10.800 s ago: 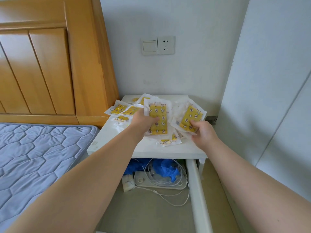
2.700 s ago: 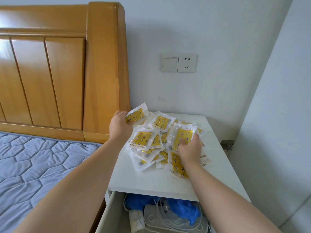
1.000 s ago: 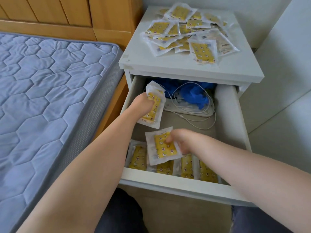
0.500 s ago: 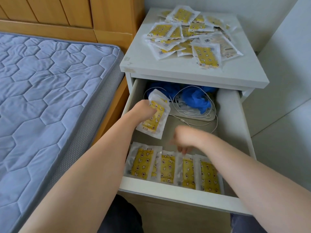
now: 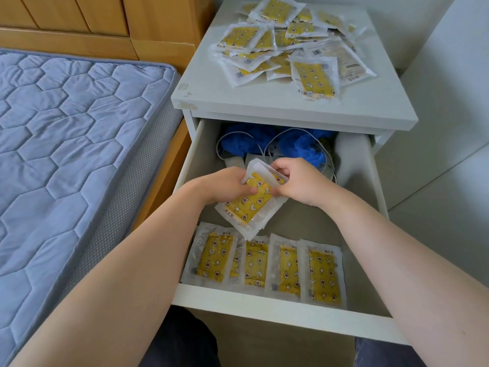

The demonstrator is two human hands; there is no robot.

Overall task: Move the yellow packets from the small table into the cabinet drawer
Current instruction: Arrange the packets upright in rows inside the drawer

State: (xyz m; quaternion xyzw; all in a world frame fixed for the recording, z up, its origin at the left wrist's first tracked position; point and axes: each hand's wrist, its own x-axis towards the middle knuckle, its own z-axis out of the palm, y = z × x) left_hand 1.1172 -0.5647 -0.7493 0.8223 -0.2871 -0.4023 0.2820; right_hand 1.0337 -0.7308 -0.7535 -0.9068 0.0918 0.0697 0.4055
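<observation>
A small stack of yellow star-patterned packets [image 5: 248,207] hangs over the middle of the open white drawer [image 5: 277,305]. My left hand [image 5: 225,185] grips the stack from the left, and my right hand [image 5: 296,181] pinches its upper right edge. Several packets [image 5: 264,268] lie flat in a row along the drawer's front. A loose pile of yellow packets [image 5: 288,43] covers the back of the small white table [image 5: 264,102] above the drawer.
Blue cloth [image 5: 299,147], white cables and a white power strip fill the drawer's back. A blue quilted mattress [image 5: 74,144] and a wooden headboard [image 5: 105,19] lie to the left. A pale wall panel [image 5: 449,128] stands on the right.
My right hand has left the row of packets at the drawer's front and come up to the stack in my left hand. Both hands now hold that stack.
</observation>
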